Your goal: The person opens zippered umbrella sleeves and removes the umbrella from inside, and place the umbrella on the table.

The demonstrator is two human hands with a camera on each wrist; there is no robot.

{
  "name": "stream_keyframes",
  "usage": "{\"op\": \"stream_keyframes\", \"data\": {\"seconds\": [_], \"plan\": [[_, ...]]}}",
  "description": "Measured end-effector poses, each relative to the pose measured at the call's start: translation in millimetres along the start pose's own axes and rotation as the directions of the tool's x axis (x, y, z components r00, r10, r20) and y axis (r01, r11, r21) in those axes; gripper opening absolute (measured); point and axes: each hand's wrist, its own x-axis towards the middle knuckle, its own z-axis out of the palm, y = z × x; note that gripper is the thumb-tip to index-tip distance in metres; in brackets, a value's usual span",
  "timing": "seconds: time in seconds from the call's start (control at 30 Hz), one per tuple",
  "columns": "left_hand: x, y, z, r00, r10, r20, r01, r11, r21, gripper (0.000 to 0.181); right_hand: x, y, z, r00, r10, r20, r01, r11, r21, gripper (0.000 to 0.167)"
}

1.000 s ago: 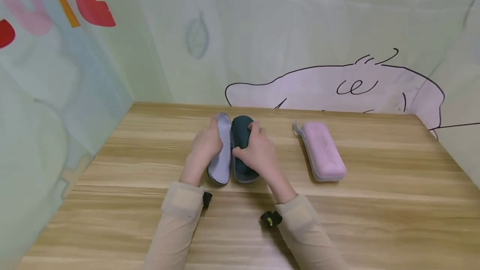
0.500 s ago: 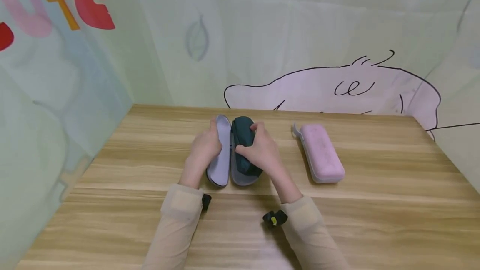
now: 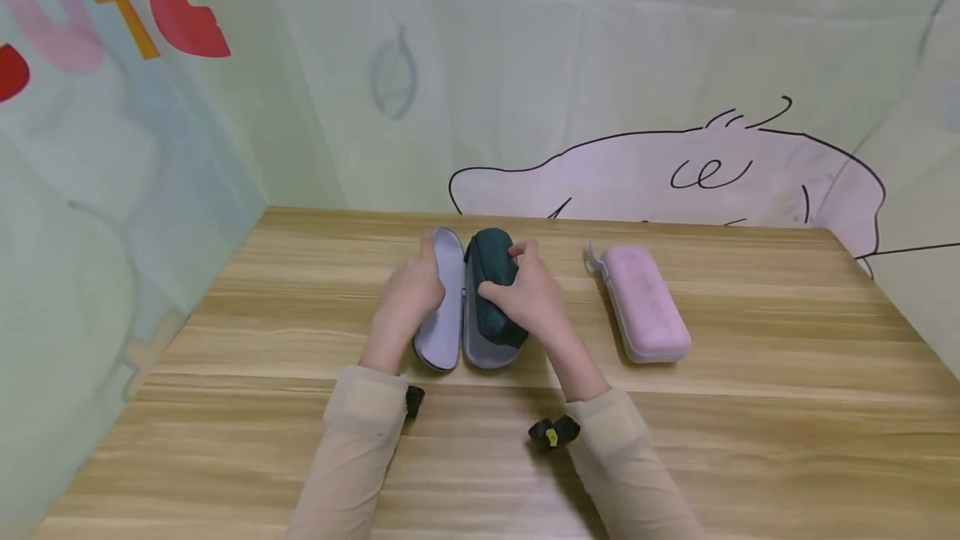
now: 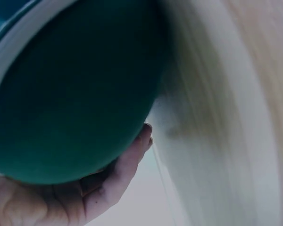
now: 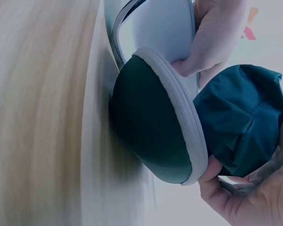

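Observation:
An opened case with a light grey lining (image 3: 442, 332) and a dark green outside (image 5: 148, 120) lies on the table, its halves side by side. My left hand (image 3: 408, 298) grips the left half by its outer edge, thumb on the lining; in the left wrist view its fingers (image 4: 120, 176) curl round the green shell (image 4: 80, 94). My right hand (image 3: 531, 294) holds a dark green cloth bundle (image 3: 492, 273) between thumb and fingers, over the right half. In the right wrist view the bundle (image 5: 245, 117) stands above the case's rim, tilted.
A pink case (image 3: 647, 302) with a grey strap lies to the right on the wooden table (image 3: 787, 373). Behind the table hangs a printed cloth (image 3: 510, 65) with a line drawing; coloured letters show at the upper left.
My right hand has moved slightly right with the green bundle, which has lifted and tilted, uncovering more of the right half's lining. My left hand keeps its grip on the left half.

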Motion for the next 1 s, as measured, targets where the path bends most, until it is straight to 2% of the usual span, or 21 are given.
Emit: {"op": "stream_keyframes", "data": {"seconds": [0.33, 0.47, 0.6, 0.73, 1.0], "plan": [[-0.2, -0.9, 2.0, 1.0, 0.015, -0.01, -0.015, 0.999, 0.034, 0.076, 2.1, 1.9, -1.7, 0.998, 0.058, 0.004, -0.058, 0.993, 0.1, 0.062], [-0.8, -1.5, 1.8, 1.0, 0.008, 0.008, -0.008, 0.999, 0.033, 0.076, 1.3, 0.5, -5.3, 0.998, 0.061, -0.001, -0.06, 0.988, 0.145, 0.063], [-0.6, -4.3, 1.8, 1.0, 0.015, 0.004, -0.015, 0.999, 0.033, 0.076, 2.0, -0.3, -10.2, 0.999, 0.041, -0.028, -0.037, 0.989, 0.144, 0.064], [0.7, -6.6, 1.8, 1.0, 0.014, -0.003, -0.014, 0.999, 0.029, 0.075, 2.7, -0.3, -13.3, 0.999, 0.045, -0.017, -0.042, 0.989, 0.141, 0.064], [-0.3, -5.1, 0.2, 1.0, -0.011, 0.026, 0.012, 1.0, -0.008, 0.075, 0.5, 2.4, -16.9, 0.999, 0.041, -0.02, -0.038, 0.992, 0.121, 0.065]]}}
